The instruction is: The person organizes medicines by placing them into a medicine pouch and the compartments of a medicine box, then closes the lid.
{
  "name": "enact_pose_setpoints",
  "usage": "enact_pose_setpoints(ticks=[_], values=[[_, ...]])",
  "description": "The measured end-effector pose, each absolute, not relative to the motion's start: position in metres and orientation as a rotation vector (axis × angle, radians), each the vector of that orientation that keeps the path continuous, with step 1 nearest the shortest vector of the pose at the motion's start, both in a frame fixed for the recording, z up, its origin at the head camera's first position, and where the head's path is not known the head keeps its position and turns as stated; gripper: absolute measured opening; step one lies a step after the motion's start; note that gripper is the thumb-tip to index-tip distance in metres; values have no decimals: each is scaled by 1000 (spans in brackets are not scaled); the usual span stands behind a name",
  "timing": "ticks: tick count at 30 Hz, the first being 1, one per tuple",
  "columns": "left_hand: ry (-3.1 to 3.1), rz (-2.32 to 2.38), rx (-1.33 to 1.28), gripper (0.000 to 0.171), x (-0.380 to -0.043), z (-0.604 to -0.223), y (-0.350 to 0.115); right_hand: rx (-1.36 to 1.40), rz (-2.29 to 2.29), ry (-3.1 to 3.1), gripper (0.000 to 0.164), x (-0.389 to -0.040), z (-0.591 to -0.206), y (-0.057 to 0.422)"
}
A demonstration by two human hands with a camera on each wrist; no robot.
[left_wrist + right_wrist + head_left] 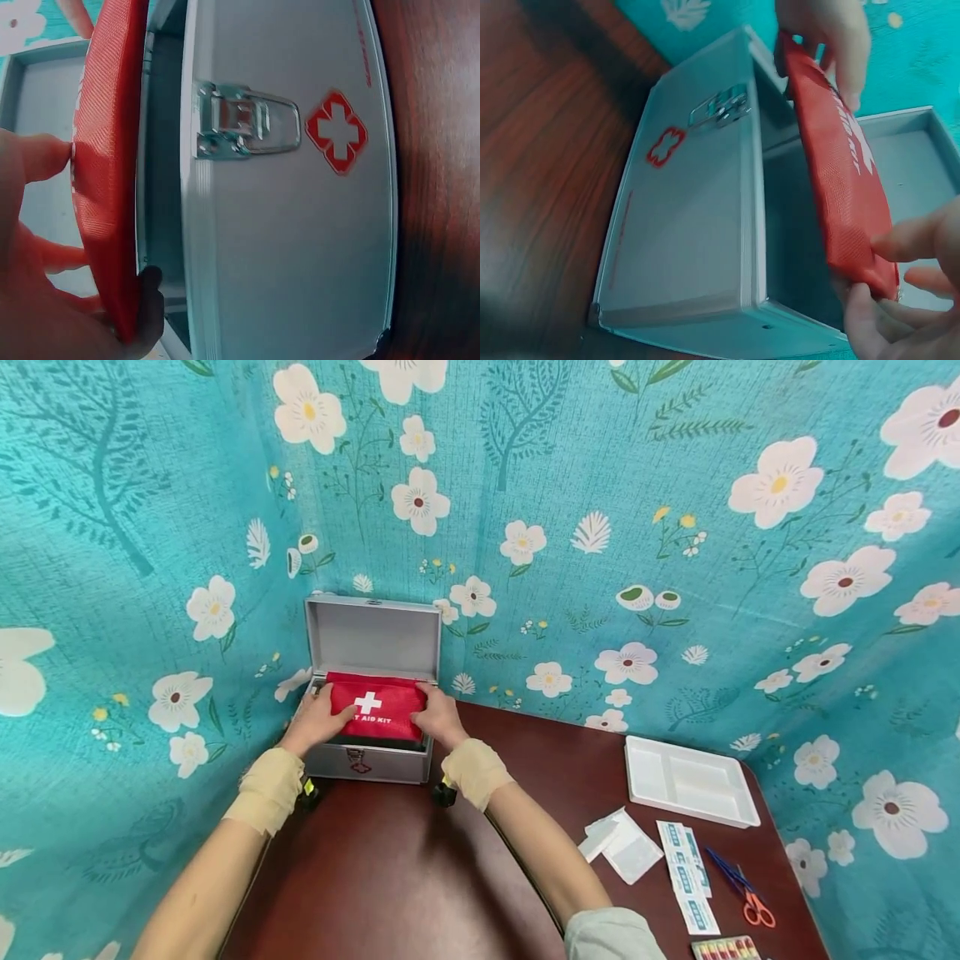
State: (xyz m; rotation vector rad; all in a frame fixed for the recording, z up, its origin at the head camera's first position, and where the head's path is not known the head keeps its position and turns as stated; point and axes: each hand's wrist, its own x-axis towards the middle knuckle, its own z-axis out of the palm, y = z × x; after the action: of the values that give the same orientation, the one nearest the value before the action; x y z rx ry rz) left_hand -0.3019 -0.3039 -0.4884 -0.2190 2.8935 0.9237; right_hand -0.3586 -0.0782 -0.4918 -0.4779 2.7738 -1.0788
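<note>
Both hands hold a red first aid kit pouch [382,706] with a white cross, over the mouth of a silver metal case [393,766] whose lid stands up. My left hand [321,720] grips the pouch's left end, thumb on its front face. At the other end my right hand [440,717] pinches it between thumb and fingers. In the left wrist view the pouch [112,165] is beside the case's front rim, above the opening. The right wrist view shows the pouch [840,180] tilted, with dark space in the case below it.
On the right of the table [540,768] lie a white divided tray [705,781], white packets [630,847], blue-printed strips [686,877], orange-handled scissors [757,910], a blue tool [727,868] and a blister pack [726,948]. A floral curtain [570,610] hangs close behind the case.
</note>
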Motion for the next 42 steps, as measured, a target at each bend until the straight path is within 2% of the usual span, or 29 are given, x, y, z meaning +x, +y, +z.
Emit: enact_pose_setpoints(ticks=[7, 13, 18, 22, 27, 29, 35, 42], values=[[2827, 824, -219, 79, -320, -503, -304, -541, -687, 2773, 51, -360, -495, -95], [2775, 773, -254, 78, -325, -516, -305, -613, -483, 2811, 25, -358, -494, -106], [2794, 778, -287, 76, -326, -518, -304, -633, -437, 2812, 16, -355, -490, -108], [2841, 746, -243, 71, -325, -520, -303, -633, -458, 2779, 14, -351, -491, -106], [2923, 704, -174, 63, -317, -520, -301, -719, -534, 2731, 32, -346, -492, -100], [2967, 723, -142, 60, -314, -518, -292, -739, -588, 2726, 37, -342, -489, -90], [3129, 925, 29, 53, -298, -511, -259, -741, -793, 2681, 31, -330, -477, -49], [3340, 1287, 352, 24, -265, -509, -203, -752, -1027, 2712, 28, -309, -468, 31]])
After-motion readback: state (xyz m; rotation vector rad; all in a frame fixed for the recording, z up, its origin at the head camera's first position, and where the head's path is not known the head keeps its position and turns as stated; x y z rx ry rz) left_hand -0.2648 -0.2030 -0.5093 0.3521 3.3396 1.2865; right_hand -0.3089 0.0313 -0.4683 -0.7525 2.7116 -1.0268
